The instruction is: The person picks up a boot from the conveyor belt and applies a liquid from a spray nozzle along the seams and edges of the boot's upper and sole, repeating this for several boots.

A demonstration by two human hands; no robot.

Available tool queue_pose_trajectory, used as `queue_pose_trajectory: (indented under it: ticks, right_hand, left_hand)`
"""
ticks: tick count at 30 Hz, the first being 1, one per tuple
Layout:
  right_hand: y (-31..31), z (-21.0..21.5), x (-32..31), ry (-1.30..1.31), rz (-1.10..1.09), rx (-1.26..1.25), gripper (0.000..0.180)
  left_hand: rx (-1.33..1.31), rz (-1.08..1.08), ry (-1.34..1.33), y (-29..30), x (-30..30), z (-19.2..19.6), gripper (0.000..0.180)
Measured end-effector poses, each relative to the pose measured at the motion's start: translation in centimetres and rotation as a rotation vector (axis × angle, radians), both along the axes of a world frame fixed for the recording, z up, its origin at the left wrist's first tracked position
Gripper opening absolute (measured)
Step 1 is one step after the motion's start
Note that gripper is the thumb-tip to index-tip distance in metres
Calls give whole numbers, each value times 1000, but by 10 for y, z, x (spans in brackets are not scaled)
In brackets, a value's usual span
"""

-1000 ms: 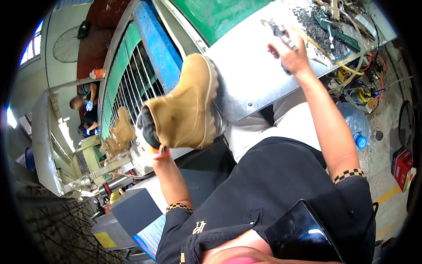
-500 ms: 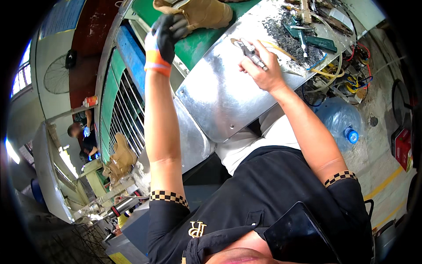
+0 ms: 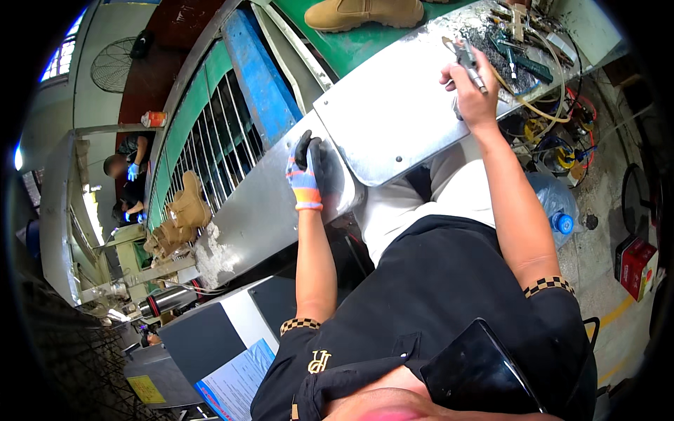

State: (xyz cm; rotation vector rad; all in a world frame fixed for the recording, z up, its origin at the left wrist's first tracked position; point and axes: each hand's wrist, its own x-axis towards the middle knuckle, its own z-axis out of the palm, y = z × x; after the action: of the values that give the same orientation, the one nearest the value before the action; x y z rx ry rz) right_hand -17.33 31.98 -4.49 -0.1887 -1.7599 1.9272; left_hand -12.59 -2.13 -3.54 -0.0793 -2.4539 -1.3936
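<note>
My right hand [image 3: 473, 90] is closed around a small metal hand tool [image 3: 470, 64] with a yellowish tip, held above the shiny metal tabletop [image 3: 393, 105]. Its exact kind does not show. My left hand [image 3: 306, 172], in an orange, white and black glove, hovers over or rests on the metal ledge left of the tabletop; I cannot tell which. Its fingers are loosely bent and apart, with nothing seen in them. A tan boot [image 3: 361, 14] lies on its side on the green conveyor surface [image 3: 344, 52] at the far side, away from both hands.
Tools and dark scraps crowd the tabletop's far right, including a green-handled tool [image 3: 530, 68]. A yellowish hose [image 3: 547, 112] hangs there. More tan boots [image 3: 186, 203] stand at the left, beyond a metal guard [image 3: 225, 112]. A large water bottle [image 3: 554, 203] lies right. A co-worker [image 3: 133, 165] is at far left.
My left hand has let go of the boot and come back toward me, down over the metal ledge. The boot stays on the green surface. My right hand keeps hold of the tool.
</note>
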Motion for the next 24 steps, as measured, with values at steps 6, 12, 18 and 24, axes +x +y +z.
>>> queue_pose_trajectory:
  ticks: [6,12,18,24]
  right_hand:
    - [5,-15,9,-174,-201,49,40]
    - [-30,-20,17,-64,19,387,41]
    - [-49,9,-3,164,-117,692,49]
    - [-42,1,-18,57,-50,1022,58]
  left_hand:
    - [193,-53,-29,-6,0,-4,27]
    - [356,-41,-127,-3,3,-5,29]
    - [335,-37,-125,-3,3,-4,29]
    - [258,-24,-81,0,3,0,30]
